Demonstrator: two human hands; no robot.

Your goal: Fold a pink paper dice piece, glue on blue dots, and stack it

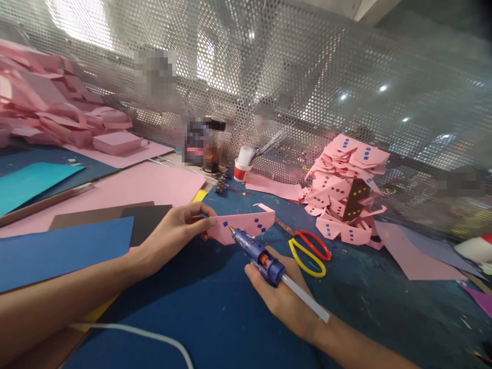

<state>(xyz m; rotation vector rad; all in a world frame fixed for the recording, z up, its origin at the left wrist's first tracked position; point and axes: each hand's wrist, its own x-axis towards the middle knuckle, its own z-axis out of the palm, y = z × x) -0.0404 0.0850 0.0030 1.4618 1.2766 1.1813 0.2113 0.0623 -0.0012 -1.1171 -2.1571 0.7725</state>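
Between thumb and fingers, my left hand point(188, 223) pinches the left end of a pink paper cutout point(246, 224) with small blue squares on its face. My right hand point(284, 302) is closed around a blue hot glue gun point(255, 252), a clear glue stick point(306, 297) poking out of its back end. The gun's nozzle points at the cutout beside the blue square near my left fingers; whether it touches cannot be made out. Just past my right hand lie scissors point(307, 251) with one red and one yellow handle.
Similar pink pieces are heaped point(344, 189) at the back right. A paper cup point(243, 169) with sticks stands against the perforated metal screen point(307, 92). Coloured sheets, including a blue one point(65, 251), lie left; more pink paper point(57, 102) piles behind. A white cable point(138, 333) crosses the front.
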